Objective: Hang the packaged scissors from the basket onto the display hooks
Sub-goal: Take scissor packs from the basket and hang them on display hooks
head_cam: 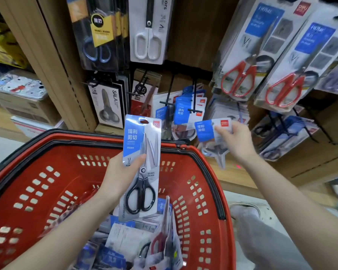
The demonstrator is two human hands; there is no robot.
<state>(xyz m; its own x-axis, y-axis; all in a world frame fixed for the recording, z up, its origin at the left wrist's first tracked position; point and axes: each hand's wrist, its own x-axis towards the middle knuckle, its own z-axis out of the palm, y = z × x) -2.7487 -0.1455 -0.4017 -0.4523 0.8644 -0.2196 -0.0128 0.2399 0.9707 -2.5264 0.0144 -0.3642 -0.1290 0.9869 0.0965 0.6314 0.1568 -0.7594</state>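
My left hand grips a packaged pair of black-handled scissors upright above the red basket. Its blue-and-white card has a hang hole at the top. My right hand pinches the top of a second, smaller scissors pack, held just below and to the right of two black display hooks that carry similar blue-and-white packs. Several more scissors packs lie in the bottom of the basket.
Wooden display panels hold many hung scissors: red-handled packs at the upper right, white-handled and blue-handled packs above. More hooks with packs stand at the lower right. Boxes sit on the left shelf.
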